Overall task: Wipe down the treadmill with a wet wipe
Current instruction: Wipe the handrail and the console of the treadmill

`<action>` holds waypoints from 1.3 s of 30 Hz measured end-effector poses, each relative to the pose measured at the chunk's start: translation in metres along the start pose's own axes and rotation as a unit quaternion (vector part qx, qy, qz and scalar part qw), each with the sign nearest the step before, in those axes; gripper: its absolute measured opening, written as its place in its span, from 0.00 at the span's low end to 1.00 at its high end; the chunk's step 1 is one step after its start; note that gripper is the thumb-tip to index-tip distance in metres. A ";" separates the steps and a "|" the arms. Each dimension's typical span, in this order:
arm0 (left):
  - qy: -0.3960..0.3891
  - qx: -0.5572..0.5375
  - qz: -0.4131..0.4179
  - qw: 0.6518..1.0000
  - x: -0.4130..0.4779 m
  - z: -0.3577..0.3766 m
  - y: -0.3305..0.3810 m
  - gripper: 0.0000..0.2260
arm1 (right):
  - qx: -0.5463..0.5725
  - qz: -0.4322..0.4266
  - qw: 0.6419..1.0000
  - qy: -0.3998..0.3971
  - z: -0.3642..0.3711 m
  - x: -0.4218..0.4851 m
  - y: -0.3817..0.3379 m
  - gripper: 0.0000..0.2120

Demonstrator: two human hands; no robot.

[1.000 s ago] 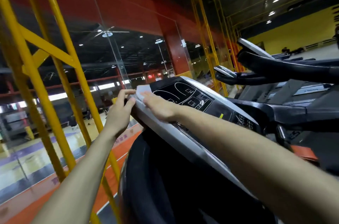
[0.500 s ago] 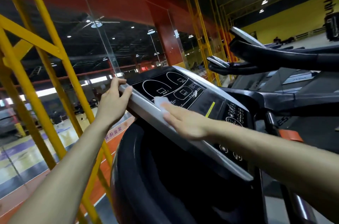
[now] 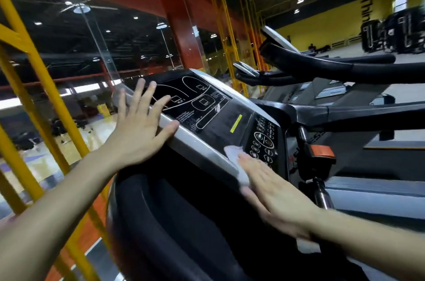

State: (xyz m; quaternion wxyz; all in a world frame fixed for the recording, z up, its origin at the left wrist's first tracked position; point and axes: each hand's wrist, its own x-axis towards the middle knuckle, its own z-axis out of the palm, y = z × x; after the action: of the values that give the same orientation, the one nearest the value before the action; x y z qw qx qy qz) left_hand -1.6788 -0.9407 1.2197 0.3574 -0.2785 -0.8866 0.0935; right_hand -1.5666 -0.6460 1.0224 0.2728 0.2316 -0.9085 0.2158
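Two hands: left hand [image 3: 138, 133] splayed flat on treadmill [image 3: 202, 119] console edge; right hand [image 3: 273, 197] flat, pressing one wet wipe [image 3: 234, 158].

**A:** Where are the arms?

**B:** Two bare forearms reach forward from the bottom of the view, the left from the lower left corner and the right from the lower right.

**A:** How is the left hand [image 3: 138, 128] posed?

**B:** Its back faces the camera. The fingers are straight and spread, pointing up and away, and their tips are blurred. The thumb stretches right and lies against the silver edge of the treadmill console [image 3: 195, 142].

**A:** And the right hand [image 3: 273, 197]?

**B:** It is palm down with straight fingers held close together, pointing up and left. It presses flat on a white wet wipe [image 3: 233, 154], and the wrist is in line with the forearm.
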 end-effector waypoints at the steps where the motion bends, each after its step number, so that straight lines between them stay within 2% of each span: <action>1: -0.005 -0.001 -0.002 1.000 0.001 0.001 0.001 0.38 | 0.023 -0.008 1.000 -0.006 -0.004 0.030 -0.011 0.30; 4: -0.016 0.011 0.003 1.000 0.002 -0.004 -0.006 0.39 | 0.118 -0.001 0.993 -0.028 -0.023 0.127 -0.046 0.25; 6: -0.028 0.024 0.004 0.999 0.002 -0.010 -0.010 0.41 | 0.168 0.019 0.985 -0.033 -0.025 0.147 -0.056 0.27; 8: -0.038 0.028 0.006 0.999 0.002 -0.013 -0.010 0.42 | 0.179 -0.014 0.984 -0.019 -0.021 0.117 -0.050 0.28; 10: -0.034 0.027 0.009 0.999 0.002 -0.014 -0.008 0.41 | 0.162 -0.020 0.986 -0.041 -0.018 0.063 -0.024 0.27; 13: -0.007 0.028 0.010 1.000 0.000 -0.006 -0.006 0.40 | 0.070 0.074 0.982 -0.156 -0.021 -0.011 0.027 0.27; 15: -0.002 0.013 0.013 1.000 0.000 -0.003 -0.005 0.39 | 0.042 0.125 0.968 -0.211 -0.021 -0.013 0.042 0.28; 18: -0.012 0.000 0.013 1.000 0.001 -0.007 -0.006 0.40 | 0.100 0.177 0.965 -0.168 -0.013 0.026 0.026 0.30; 20: -0.019 0.001 0.014 1.000 0.000 -0.010 -0.009 0.41 | 0.122 0.182 0.967 -0.134 -0.004 0.033 0.019 0.29; 23: -0.024 0.007 0.025 0.999 0.000 -0.009 -0.011 0.42 | 0.125 0.165 0.965 -0.159 -0.005 0.007 0.034 0.29; 25: -0.022 0.010 0.027 0.999 0.000 -0.004 -0.011 0.43 | 0.095 0.218 0.955 -0.179 -0.011 0.008 0.054 0.30; 28: -0.020 0.002 0.030 0.999 0.002 -0.003 -0.013 0.43 | 0.088 0.289 0.942 -0.143 -0.005 0.038 0.065 0.27; 29: -0.018 -0.001 0.033 0.999 0.002 -0.004 -0.014 0.43 | 0.092 0.284 0.946 -0.127 0.001 0.041 0.061 0.27; 31: -0.011 0.000 0.038 0.999 0.001 -0.003 -0.015 0.42 | 0.113 0.214 0.966 -0.095 0.010 0.029 0.053 0.28; 33: -0.002 0.001 0.040 0.999 0.000 0.001 -0.014 0.41 | 0.158 0.126 0.973 -0.115 0.003 0.014 0.045 0.28; 34: -0.002 0.000 0.039 0.999 0.001 0.003 -0.013 0.41 | 0.173 0.115 0.971 -0.121 -0.001 0.012 0.048 0.28; 37: -0.007 -0.005 0.040 0.999 0.000 0.002 -0.012 0.41 | 0.130 0.179 0.970 -0.099 -0.001 0.043 0.072 0.27; 39: -0.003 -0.002 0.044 0.999 -0.001 0.000 -0.013 0.40 | 0.153 0.256 0.951 -0.082 0.006 0.069 0.069 0.32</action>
State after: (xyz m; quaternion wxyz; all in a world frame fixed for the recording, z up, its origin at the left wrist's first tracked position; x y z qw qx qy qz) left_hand -1.6836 -0.9518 1.2243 0.3494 -0.3173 -0.8749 0.1085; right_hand -1.6575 -0.6146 1.0399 0.0945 0.0475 -0.9124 0.3953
